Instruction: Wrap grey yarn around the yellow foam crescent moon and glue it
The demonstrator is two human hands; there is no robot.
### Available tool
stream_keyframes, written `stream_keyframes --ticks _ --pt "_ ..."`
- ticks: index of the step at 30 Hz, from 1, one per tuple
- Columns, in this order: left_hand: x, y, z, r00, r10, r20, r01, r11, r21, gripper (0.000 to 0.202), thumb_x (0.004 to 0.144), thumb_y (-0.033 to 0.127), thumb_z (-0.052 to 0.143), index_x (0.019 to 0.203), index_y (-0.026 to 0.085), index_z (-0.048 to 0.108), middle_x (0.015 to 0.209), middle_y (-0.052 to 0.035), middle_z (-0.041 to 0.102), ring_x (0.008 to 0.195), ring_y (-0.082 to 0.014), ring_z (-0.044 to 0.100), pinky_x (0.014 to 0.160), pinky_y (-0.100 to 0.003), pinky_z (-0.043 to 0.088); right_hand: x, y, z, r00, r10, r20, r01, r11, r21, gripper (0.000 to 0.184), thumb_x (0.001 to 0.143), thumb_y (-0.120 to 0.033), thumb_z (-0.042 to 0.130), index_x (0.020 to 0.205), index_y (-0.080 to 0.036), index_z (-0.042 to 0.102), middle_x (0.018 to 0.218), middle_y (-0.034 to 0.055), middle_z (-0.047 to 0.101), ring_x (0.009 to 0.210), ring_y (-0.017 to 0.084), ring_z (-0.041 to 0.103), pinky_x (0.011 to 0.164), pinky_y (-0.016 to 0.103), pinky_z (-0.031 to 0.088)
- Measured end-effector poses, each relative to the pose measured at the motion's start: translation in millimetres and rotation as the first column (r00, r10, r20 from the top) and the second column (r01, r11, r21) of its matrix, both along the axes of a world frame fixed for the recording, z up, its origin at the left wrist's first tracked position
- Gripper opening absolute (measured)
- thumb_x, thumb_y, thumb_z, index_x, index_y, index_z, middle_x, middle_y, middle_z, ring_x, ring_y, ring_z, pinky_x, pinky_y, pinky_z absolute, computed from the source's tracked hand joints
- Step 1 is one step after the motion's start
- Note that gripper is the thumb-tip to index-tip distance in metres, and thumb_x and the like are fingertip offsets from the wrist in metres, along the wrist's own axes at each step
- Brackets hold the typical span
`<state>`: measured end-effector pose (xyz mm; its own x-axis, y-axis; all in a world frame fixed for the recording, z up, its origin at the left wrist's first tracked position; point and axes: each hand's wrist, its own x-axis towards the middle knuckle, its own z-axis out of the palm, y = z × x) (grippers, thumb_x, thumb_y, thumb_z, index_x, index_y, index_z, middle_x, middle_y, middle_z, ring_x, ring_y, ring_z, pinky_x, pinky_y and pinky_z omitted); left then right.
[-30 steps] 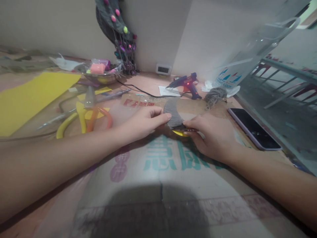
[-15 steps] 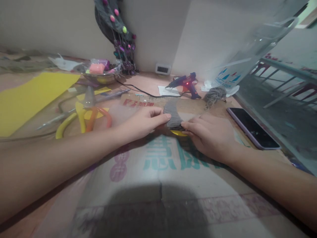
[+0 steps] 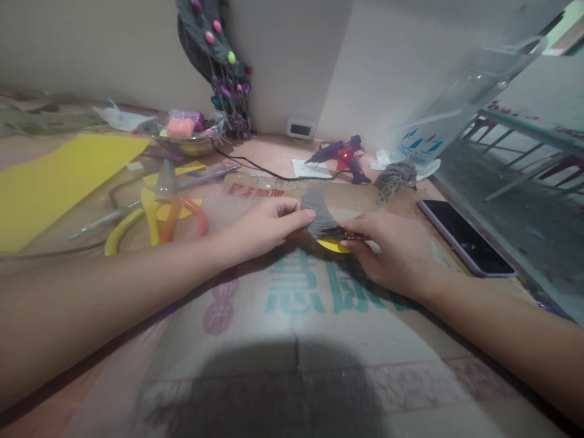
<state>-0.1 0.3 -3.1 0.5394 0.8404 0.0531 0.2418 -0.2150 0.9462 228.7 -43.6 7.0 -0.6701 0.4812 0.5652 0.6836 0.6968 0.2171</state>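
A crescent shape wound closely with grey yarn lies over the cardboard, its lower part showing bare yellow. My left hand pinches the crescent's left edge between thumb and fingers. At its lower right end is my right hand, thumb and fingertips closed around the edge by the last windings. Whether those fingers also grip the yarn strand is too blurred to make out. Behind the right hand sits a loose bundle of grey yarn.
Printed cardboard covers the near table. A glue gun with a red light stands at the back. A phone lies right, pliers and a yellow sheet left. A clear bucket stands behind the yarn bundle.
My right hand's fingers have shifted and opened slightly at the crescent's lower end, so more of the yellow part shows. My left hand has kept its place.
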Motion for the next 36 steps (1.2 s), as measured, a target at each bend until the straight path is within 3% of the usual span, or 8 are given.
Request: stream_keyframes --ticks 16,25,36 --pt "-0.2 0.8 0.3 0.999 0.003 -0.034 -0.001 0.998 0.056 0.034 0.087 0.044 0.051 0.068 0.016 0.052 0.064 0.0029 0.049 0.057 -0.0088 0.043 0.054 -0.023 0.031 -8.8 -1.6 3.4 0.991 -0.016 0.135 0.009 0.999 0.052 0.017 0.093 -0.015 0.048 0.095 -0.015 0.065 0.071 0.0034 0.068 0.061 0.016 0.056 0.057 0.029 0.034" --pt "-0.4 0.2 -1.5 1.000 0.012 -0.005 -0.012 1.000 0.012 0.034 0.087 0.046 0.051 0.069 0.017 0.051 0.063 0.0031 0.048 0.055 -0.0084 0.042 0.051 -0.023 0.029 0.0 0.2 -0.2 0.999 0.028 -0.015 -0.027 0.999 0.024 0.009 0.090 -0.014 0.053 0.094 -0.015 0.061 0.076 0.0036 0.069 0.068 0.017 0.061 0.063 0.028 0.043" --pt "-0.3 0.5 -0.6 1.000 0.026 -0.017 -0.026 1.000 0.001 0.033 0.086 0.046 0.052 0.070 0.017 0.053 0.063 0.0028 0.050 0.055 -0.0087 0.044 0.051 -0.023 0.030 -2.0 0.1 1.2 0.999 0.003 0.046 -0.003 1.000 -0.012 0.011 0.089 -0.016 0.053 0.093 -0.015 0.063 0.077 0.0049 0.070 0.067 0.016 0.060 0.061 0.027 0.041"
